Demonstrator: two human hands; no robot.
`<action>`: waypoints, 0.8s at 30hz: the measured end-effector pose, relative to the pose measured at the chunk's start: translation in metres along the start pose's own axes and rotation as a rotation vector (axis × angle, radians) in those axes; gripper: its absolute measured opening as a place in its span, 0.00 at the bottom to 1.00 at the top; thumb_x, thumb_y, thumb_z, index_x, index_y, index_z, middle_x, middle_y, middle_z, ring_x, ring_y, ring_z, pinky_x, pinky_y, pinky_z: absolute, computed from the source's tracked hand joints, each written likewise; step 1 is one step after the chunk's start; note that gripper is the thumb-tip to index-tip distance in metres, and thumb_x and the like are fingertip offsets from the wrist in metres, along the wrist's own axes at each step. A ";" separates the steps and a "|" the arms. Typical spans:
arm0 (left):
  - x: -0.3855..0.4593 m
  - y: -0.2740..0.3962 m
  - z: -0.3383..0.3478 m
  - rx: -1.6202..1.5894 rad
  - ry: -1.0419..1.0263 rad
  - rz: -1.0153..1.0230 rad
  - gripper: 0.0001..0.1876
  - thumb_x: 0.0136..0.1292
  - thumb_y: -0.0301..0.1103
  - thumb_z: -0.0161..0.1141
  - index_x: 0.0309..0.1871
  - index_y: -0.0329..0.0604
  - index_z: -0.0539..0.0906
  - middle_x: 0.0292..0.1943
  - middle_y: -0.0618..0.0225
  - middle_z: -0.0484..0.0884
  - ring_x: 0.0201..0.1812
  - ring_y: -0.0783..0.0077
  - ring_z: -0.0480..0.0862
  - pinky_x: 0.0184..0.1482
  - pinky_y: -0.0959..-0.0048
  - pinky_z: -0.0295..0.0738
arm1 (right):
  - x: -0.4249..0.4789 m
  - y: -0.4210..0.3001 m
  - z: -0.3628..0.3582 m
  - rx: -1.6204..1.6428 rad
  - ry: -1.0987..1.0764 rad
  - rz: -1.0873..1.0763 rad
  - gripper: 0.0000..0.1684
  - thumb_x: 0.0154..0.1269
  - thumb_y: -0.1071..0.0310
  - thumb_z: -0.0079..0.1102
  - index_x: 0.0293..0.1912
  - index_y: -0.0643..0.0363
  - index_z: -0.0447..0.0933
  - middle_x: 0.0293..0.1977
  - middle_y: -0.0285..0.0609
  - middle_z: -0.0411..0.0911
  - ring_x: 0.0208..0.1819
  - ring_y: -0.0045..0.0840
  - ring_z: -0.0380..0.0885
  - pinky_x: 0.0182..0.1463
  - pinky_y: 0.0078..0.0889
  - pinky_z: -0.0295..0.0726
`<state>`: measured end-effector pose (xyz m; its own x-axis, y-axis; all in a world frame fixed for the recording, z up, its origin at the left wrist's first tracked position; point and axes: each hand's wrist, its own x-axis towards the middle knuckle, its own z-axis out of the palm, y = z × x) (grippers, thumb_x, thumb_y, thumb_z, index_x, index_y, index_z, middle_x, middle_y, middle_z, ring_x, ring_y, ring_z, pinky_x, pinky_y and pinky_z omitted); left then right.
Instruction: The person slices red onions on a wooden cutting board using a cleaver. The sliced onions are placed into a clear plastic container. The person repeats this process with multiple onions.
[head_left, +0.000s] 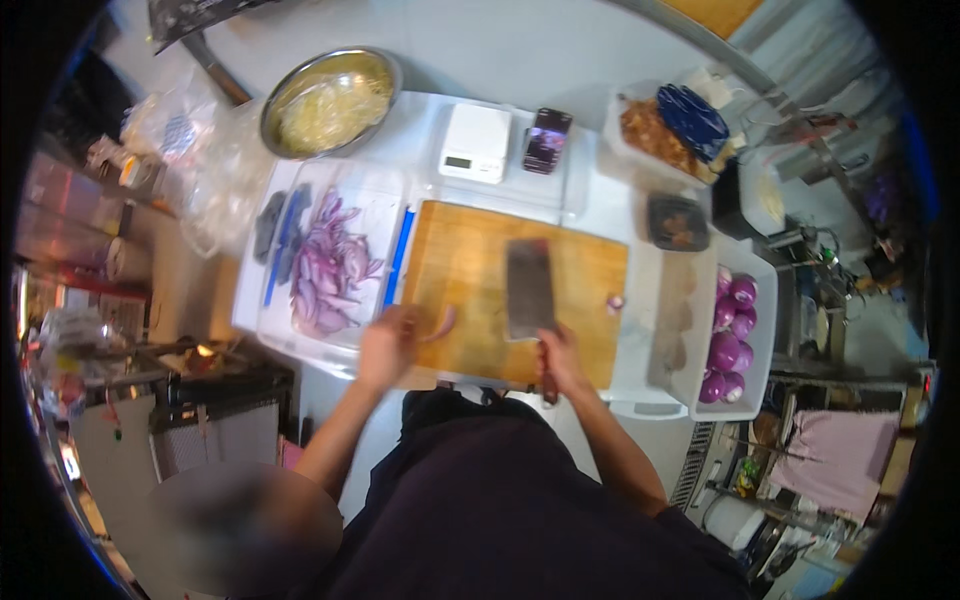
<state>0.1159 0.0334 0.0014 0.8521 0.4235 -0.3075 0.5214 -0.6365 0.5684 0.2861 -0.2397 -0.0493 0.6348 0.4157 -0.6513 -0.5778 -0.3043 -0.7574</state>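
My right hand (562, 360) is closed on the handle of a cleaver (530, 289), whose broad blade lies over the wooden cutting board (472, 247). Blurred, my left hand (388, 345) is at the board's left edge, beside the clear tub; whether it holds anything is unclear. Just right of its fingers is a thin slice of red onion (445, 322). A small onion piece (615, 302) sits near the board's right edge. Cut red onion (330, 270) fills part of the clear plastic tub (274, 341) on the left.
Whole peeled red onions (724, 351) fill a white bin (761, 375) at right. Beyond the board are a kitchen scale (474, 142) and a phone (547, 141). A metal bowl (397, 82) stands back left. A small dark container (677, 221) and a food-filled tub (622, 161) stand back right.
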 end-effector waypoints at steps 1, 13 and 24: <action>0.003 -0.011 0.043 0.205 0.049 0.119 0.17 0.64 0.36 0.57 0.55 0.43 0.81 0.43 0.49 0.83 0.44 0.51 0.83 0.49 0.55 0.78 | -0.005 0.002 -0.009 0.023 0.020 -0.032 0.11 0.69 0.61 0.55 0.35 0.59 0.70 0.20 0.36 0.69 0.15 0.21 0.69 0.16 0.26 0.69; 0.050 0.014 0.103 0.044 0.236 -0.042 0.17 0.62 0.41 0.60 0.51 0.45 0.82 0.43 0.54 0.84 0.45 0.55 0.84 0.46 0.57 0.79 | -0.010 0.063 -0.066 -0.199 0.105 -0.191 0.07 0.70 0.68 0.51 0.37 0.62 0.70 0.17 0.37 0.69 0.14 0.21 0.69 0.17 0.27 0.69; 0.051 -0.063 -0.035 0.386 0.770 -0.080 0.26 0.66 0.43 0.57 0.63 0.39 0.74 0.50 0.51 0.80 0.47 0.47 0.81 0.50 0.55 0.77 | 0.001 0.058 0.002 -0.312 -0.031 -0.195 0.14 0.66 0.64 0.52 0.38 0.69 0.71 0.19 0.58 0.76 0.23 0.49 0.79 0.30 0.49 0.75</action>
<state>0.1251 0.1178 -0.0232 0.6172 0.7063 0.3467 0.6760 -0.7015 0.2257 0.2521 -0.2551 -0.0944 0.6991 0.5156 -0.4954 -0.2603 -0.4618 -0.8479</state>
